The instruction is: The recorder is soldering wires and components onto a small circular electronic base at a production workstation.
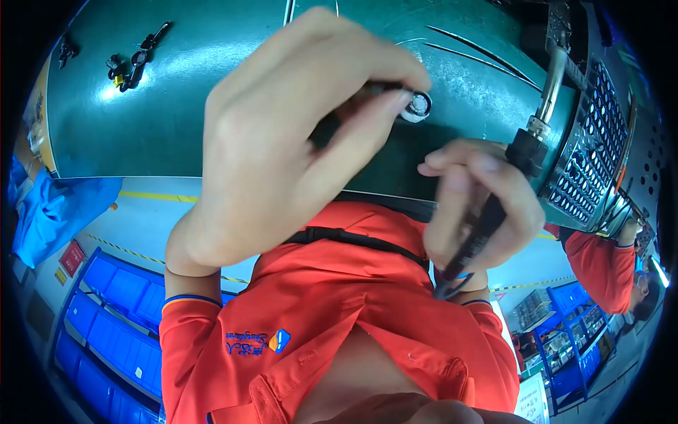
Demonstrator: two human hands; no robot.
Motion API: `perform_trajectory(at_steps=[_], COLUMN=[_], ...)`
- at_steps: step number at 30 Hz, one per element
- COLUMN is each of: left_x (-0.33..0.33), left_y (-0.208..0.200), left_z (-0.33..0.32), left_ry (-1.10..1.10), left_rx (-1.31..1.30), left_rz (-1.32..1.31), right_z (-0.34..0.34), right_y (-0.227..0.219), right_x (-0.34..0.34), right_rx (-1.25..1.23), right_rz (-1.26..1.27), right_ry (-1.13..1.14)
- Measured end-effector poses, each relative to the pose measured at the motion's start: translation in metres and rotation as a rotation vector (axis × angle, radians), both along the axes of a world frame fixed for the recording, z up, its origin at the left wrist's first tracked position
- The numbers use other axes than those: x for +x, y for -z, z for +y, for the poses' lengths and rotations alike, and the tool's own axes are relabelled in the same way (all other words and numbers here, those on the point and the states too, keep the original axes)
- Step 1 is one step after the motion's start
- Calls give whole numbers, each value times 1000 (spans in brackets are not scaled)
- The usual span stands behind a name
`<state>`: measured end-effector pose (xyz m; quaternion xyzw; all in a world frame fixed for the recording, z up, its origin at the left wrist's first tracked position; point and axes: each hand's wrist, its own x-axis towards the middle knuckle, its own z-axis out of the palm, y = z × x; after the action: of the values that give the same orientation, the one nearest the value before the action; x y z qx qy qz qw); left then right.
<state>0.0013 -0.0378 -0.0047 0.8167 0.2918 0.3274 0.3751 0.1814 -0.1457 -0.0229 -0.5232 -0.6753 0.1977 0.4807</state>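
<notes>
Over the green bench (176,106), we risked dropping the part.
Left hand (282,141) pinched a small ring (417,106); right hand (480,205) gripped a black tool (487,226).

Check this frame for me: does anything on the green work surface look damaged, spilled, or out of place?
Nothing stands out. The left hand pinches a small silver ring-shaped part over the green work surface; the right hand grips a black-handled tool. A few small dark parts lie loose at the far left, no spill visible.
</notes>
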Motion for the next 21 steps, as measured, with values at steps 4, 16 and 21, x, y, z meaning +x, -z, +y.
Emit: perform_trajectory(at_steps=[4,16,21], left_x=[5,6,4], left_y=[6,4,5], left_z=[9,9,9], left_ry=[-24,-36,-46], left_rx=[69,51,41], left_rz=[40,-8,7], right_z=[-2,0,9], right_y=[4,-8,-5], right_x=[-2,15,16], right_rx=[130,337,398], right_rz=[88,-23,-108], right_ry=[237,247,159])
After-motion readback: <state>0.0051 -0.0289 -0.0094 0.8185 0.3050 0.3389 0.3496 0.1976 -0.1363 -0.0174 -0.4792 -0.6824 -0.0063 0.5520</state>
